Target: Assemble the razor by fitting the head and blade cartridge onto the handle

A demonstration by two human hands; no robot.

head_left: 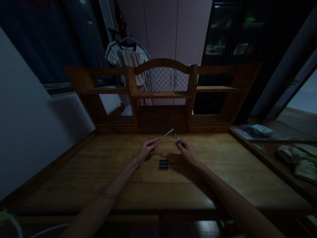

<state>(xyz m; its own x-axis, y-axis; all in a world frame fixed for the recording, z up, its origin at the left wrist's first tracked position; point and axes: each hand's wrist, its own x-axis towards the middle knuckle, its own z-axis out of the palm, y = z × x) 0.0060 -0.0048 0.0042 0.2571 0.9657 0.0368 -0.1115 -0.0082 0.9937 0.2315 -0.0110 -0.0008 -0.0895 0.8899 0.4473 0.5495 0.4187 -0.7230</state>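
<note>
My left hand (148, 148) is closed on one end of a thin, flat, pale strip (166, 135), which slants up to the right. In my right hand (187, 152) is a small tool with a dark handle and a shiny metal head (176, 136); it resembles a razor or peeler, but its exact kind is too dim to tell. The tool's head is close to the strip's free end, with a small gap between them. Below and between my hands, a small pack of dark bars (163, 164), lined up in a row, lies on the wooden desk (119, 185).
A wooden shelf unit (162, 95) with small drawers stands along the desk's back edge. Clothes (131, 58) hang behind it, before a pale wardrobe (160, 29). At right are plastic-wrapped items (260, 130) and a light cloth bag (302, 160). A raised rim borders the desk's sides.
</note>
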